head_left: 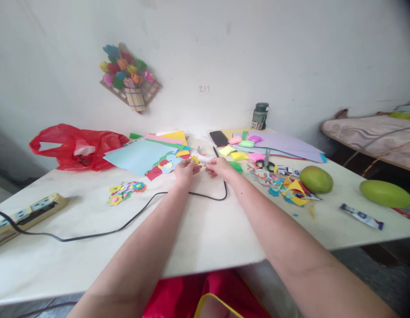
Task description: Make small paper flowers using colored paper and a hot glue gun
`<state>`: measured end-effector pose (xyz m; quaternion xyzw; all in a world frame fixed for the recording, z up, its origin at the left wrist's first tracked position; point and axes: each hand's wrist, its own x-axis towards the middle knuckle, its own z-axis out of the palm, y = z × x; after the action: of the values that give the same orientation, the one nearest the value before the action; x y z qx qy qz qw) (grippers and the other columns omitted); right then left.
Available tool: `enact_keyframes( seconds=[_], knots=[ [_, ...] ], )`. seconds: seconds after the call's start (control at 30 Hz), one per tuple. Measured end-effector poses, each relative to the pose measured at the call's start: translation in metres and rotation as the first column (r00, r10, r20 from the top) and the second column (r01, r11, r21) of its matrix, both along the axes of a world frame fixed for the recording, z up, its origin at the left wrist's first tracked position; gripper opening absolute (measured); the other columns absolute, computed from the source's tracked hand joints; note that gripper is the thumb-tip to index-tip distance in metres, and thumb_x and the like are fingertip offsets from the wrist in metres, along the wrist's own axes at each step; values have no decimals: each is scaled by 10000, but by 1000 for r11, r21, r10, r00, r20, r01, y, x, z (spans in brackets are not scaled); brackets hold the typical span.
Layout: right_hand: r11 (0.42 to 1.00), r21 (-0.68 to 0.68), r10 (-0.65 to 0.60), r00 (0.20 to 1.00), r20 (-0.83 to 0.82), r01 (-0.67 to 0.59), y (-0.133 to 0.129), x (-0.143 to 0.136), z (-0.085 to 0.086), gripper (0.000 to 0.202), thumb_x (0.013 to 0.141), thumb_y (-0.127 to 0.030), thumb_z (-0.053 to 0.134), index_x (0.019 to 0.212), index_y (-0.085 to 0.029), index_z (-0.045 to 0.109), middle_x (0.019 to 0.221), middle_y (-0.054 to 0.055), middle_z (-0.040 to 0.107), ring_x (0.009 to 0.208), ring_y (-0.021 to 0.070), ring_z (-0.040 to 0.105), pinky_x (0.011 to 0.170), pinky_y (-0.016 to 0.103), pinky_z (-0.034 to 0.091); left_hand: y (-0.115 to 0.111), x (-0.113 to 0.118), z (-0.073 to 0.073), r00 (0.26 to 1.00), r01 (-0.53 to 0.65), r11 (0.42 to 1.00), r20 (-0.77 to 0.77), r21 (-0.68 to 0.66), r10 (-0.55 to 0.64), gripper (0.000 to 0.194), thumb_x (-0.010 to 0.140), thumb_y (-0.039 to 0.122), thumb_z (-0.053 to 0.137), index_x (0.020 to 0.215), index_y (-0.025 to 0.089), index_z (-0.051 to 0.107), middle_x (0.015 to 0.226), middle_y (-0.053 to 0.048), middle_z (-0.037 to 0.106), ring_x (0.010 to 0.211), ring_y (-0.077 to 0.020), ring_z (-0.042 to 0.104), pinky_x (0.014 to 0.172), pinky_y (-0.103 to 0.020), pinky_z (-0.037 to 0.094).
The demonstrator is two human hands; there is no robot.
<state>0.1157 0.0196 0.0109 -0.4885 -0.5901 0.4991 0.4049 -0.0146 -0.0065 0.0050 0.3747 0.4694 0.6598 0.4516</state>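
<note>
My left hand [186, 171] is closed, pinching a yellow paper flower [195, 159] at its fingertips. Close beside it, my right hand [218, 168] is also closed, thumb and fingers pressed together. What it holds is too small to tell. Just behind the fingertips is a slim white object [203, 157], its kind unclear; I cannot tell whether the right hand touches it. A black cord [178, 192] passes below both hands and up past the right one. Left of my left hand lie coloured paper cutouts [165, 165]. Finished-looking layered paper flowers [125, 192] sit nearer the left edge.
A power strip [42, 207] and red plastic bag [82, 148] are at left. Paper sheets [132, 155], a phone [218, 138] and bottle [260, 116] stand behind. Scissors [266, 162], paper scraps [293, 191], mangoes [316, 179] and a tube [362, 216] lie right.
</note>
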Motion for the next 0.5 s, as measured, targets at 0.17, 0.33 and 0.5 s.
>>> enact_keyframes(
  seconds=[0.17,0.33,0.5],
  knots=[
    [960,281,-84,936,343,-17,6,-2,-7,78,648,-104,656,665,-176,633,597,-8,599,476,85,509,493,206,414,1,-3,4,990,-131,991,54,28,130,101,747,179,601,784,120,528,758,-61,637,694,-171,672,726,-335,546],
    [904,422,-213,780,588,-71,1,0,-3,131,636,-302,708,571,-210,642,686,35,646,671,164,582,589,236,395,1,-3,5,987,-136,990,85,22,134,87,756,147,584,802,120,515,750,-58,634,686,-168,673,727,-332,544],
    [900,397,-206,627,752,-181,-12,1,6,251,767,-416,564,712,-206,690,810,71,680,779,194,601,632,249,389,1,-3,4,988,-106,993,119,41,101,34,769,117,543,784,110,514,694,-34,613,622,-144,662,701,-314,547]
  ],
)
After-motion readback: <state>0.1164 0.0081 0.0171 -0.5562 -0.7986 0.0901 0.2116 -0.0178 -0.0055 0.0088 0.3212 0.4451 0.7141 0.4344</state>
